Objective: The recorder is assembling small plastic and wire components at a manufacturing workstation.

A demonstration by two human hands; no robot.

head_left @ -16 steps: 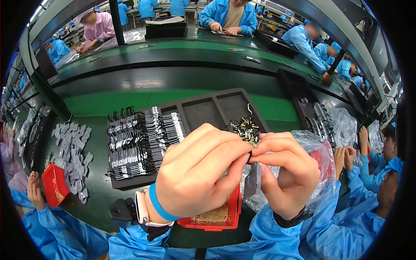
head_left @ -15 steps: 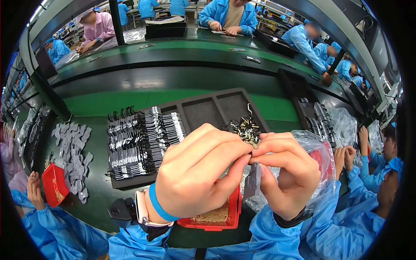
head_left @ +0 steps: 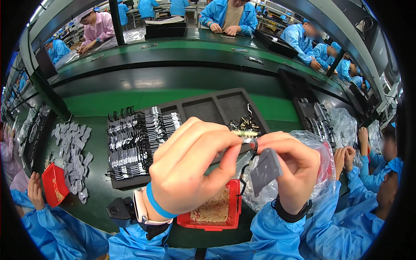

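Note:
My left hand [head_left: 193, 162] is closed, its thumb and fingertips pinched at a small, blurred pale yellow-green strip [head_left: 245, 133]. Just right of it, my right hand [head_left: 298, 167] grips a flat dark grey rectangular piece [head_left: 265, 171], tilted on edge. A thin black cable [head_left: 242, 177] hangs beside that piece; where its upper end joins is hidden by my fingers. Below the hands, a red box [head_left: 236, 203] holds tan crumbly bits. Behind them, a black compartment tray [head_left: 197, 110] carries rows of silver-and-black cable parts [head_left: 143, 143] and a loose heap of small black-and-gold parts [head_left: 247, 123].
Grey flat pieces [head_left: 73, 151] lie heaped at left beside another red container [head_left: 55, 184]. Clear plastic bags [head_left: 318, 173] crowd the right, near a second black tray [head_left: 299, 89]. Co-workers sit close on both sides. Beyond the green bench runs a line [head_left: 173, 56] with small parts.
My hands have moved slightly apart. The grey piece has turned its broad face into view, and the black cable now shows below it. The pale strip shows more plainly.

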